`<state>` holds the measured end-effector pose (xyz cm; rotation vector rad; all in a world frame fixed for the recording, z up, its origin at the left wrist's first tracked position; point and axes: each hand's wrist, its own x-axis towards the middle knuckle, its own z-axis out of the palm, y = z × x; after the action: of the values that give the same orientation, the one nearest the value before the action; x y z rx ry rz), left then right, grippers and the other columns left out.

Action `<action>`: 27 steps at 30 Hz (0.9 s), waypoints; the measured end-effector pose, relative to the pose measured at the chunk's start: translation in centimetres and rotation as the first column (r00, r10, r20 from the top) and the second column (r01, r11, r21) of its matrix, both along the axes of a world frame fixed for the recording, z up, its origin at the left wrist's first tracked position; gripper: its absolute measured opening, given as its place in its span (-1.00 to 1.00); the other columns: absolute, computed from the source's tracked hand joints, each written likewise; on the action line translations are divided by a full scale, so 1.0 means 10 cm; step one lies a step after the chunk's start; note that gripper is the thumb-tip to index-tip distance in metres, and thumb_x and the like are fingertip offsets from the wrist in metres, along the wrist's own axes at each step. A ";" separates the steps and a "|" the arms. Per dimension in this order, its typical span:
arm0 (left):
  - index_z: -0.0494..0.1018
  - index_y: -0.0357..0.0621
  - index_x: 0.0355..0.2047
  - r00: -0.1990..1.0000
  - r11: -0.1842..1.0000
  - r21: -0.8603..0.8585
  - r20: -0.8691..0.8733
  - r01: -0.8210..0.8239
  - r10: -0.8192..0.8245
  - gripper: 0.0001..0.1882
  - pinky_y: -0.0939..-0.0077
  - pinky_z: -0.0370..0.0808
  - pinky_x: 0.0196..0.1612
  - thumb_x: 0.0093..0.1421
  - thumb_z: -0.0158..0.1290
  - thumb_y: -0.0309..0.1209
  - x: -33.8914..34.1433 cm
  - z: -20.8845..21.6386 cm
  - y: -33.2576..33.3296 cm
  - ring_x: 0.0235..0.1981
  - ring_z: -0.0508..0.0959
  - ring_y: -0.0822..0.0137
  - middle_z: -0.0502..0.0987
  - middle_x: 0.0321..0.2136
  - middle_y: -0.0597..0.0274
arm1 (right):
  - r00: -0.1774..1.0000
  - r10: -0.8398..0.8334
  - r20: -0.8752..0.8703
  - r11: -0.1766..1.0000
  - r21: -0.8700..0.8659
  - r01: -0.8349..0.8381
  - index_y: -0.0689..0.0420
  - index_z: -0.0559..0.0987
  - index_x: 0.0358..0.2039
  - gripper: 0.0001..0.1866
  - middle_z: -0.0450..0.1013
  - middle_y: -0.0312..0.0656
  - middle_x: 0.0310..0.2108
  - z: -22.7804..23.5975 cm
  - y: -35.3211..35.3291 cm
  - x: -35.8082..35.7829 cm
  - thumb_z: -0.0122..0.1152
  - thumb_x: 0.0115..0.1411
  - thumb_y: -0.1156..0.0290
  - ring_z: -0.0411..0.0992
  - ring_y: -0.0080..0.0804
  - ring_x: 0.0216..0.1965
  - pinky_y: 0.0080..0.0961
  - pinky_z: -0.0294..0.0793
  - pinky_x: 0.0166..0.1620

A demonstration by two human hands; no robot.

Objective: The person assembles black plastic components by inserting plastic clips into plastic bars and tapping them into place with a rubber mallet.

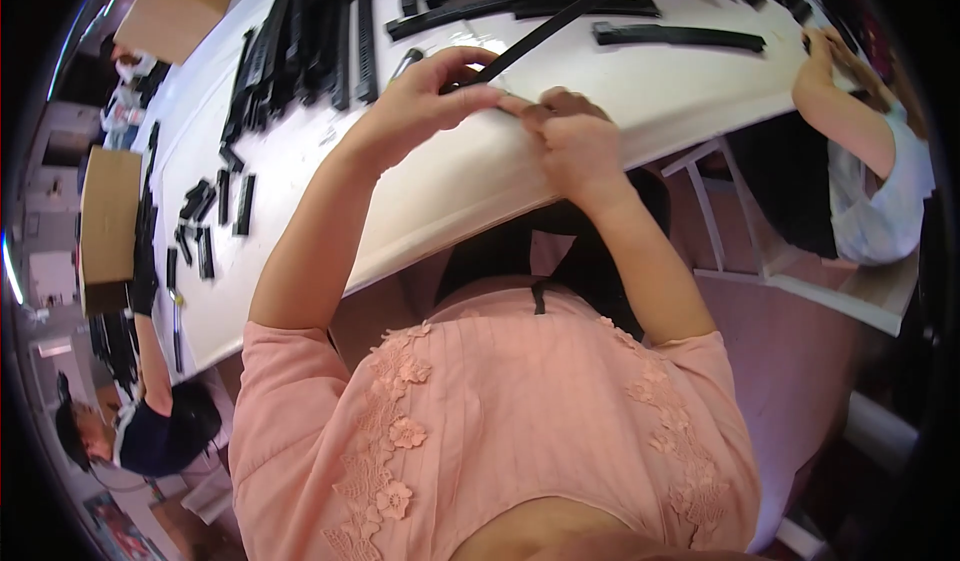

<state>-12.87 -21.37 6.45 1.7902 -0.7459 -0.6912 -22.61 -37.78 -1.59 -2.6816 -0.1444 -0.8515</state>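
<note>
Bright, even daylight on the white table (640, 91); strong fisheye bending, dark rim.

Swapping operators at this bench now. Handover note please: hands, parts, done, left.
Left hand: pinching the near end of a long black strip at the white table edge.
Right hand: fingertips on the same end, grip closed.
Parts: heap of black strips far left, short black pieces near left, one loose strip to the right.
Done: cannot tell from this view.
Left: the held strip is in work; the heap looks untouched.
</note>
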 end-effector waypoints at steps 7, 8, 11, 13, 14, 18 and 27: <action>0.38 -0.20 -0.08 0.905 0.905 -0.111 0.066 -0.412 0.420 -0.68 0.74 0.31 -0.36 0.14 0.06 -0.44 -0.32 -0.20 1.14 -0.42 0.35 0.61 0.43 -0.44 0.39 | 0.989 -0.033 -0.145 0.999 0.012 0.036 -0.07 0.44 0.02 -0.60 0.38 -0.18 -0.45 0.10 -0.02 -0.05 -0.03 0.14 0.43 0.41 -0.29 -0.42 -0.37 0.43 -0.31; 0.41 -0.21 -0.10 0.852 0.878 -0.092 0.212 -0.470 0.479 -0.71 0.74 0.31 -0.35 0.16 0.04 -0.44 -0.33 -0.31 1.31 -0.42 0.36 0.59 0.44 -0.45 0.38 | 0.992 0.005 -0.130 0.998 0.059 0.003 -0.03 0.41 0.04 -0.59 0.39 -0.15 -0.41 0.13 -0.04 -0.08 -0.04 0.14 0.45 0.42 -0.28 -0.41 -0.38 0.42 -0.31; 0.43 -0.28 -0.14 0.746 0.825 -0.066 0.391 -0.561 0.538 -0.75 0.72 0.29 -0.32 0.18 0.01 -0.45 -0.44 -0.44 1.57 -0.41 0.36 0.53 0.44 -0.43 0.37 | 0.996 0.087 -0.016 0.994 0.072 -0.085 0.08 0.32 0.11 -0.57 0.40 -0.22 -0.42 0.09 -0.29 -0.21 -0.06 0.19 0.47 0.39 -0.42 -0.49 -0.54 0.38 -0.40; 0.45 -0.28 -0.16 0.691 0.803 -0.080 0.463 -0.591 0.555 -0.77 0.71 0.26 -0.30 0.17 0.00 -0.49 -0.43 -0.59 1.69 -0.38 0.35 0.50 0.40 -0.42 0.34 | 0.978 0.074 -0.193 0.908 0.420 0.014 0.09 0.30 0.13 -0.57 0.37 -0.29 -0.46 0.16 -0.24 -0.37 -0.08 0.22 0.46 0.32 -0.55 -0.53 -0.65 0.31 -0.46; 0.47 -0.24 -0.18 0.673 0.799 -0.029 0.521 -0.601 0.525 -0.78 0.65 0.27 -0.26 0.13 0.01 -0.51 -0.48 -0.59 1.73 -0.34 0.36 0.41 0.38 -0.39 0.26 | 0.930 0.084 -0.359 0.699 0.686 0.202 0.09 0.27 0.15 -0.57 0.34 -0.37 -0.51 0.19 -0.24 -0.44 -0.10 0.24 0.46 0.26 -0.67 -0.57 -0.75 0.24 -0.52; 0.50 -0.17 -0.21 0.548 0.781 -0.013 0.705 -0.625 0.451 -0.77 0.49 0.32 -0.21 0.09 0.03 -0.50 -0.49 -0.72 1.75 -0.29 0.37 0.23 0.42 -0.37 0.18 | 0.951 0.067 -0.303 0.514 0.827 0.227 0.04 0.22 0.19 -0.55 0.28 -0.43 -0.55 0.33 -0.15 -0.63 -0.10 0.27 0.45 0.10 -0.82 -0.64 -0.88 0.04 -0.62; 0.52 -0.17 -0.28 0.492 0.740 -0.001 0.747 -0.672 0.448 -0.79 0.44 0.33 -0.17 0.03 0.11 -0.44 -0.46 -0.75 1.76 -0.29 0.42 0.22 0.51 -0.40 0.18 | 0.932 0.259 -0.254 0.594 0.803 0.054 0.12 0.26 0.16 -0.53 0.33 -0.40 -0.52 0.49 0.15 -0.79 -0.02 0.23 0.48 0.11 -0.81 -0.64 -0.89 0.07 -0.58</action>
<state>-17.50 -3.73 -1.03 2.4414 -0.4594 0.4334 -30.54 -36.26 3.33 -1.8631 0.1447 -0.2563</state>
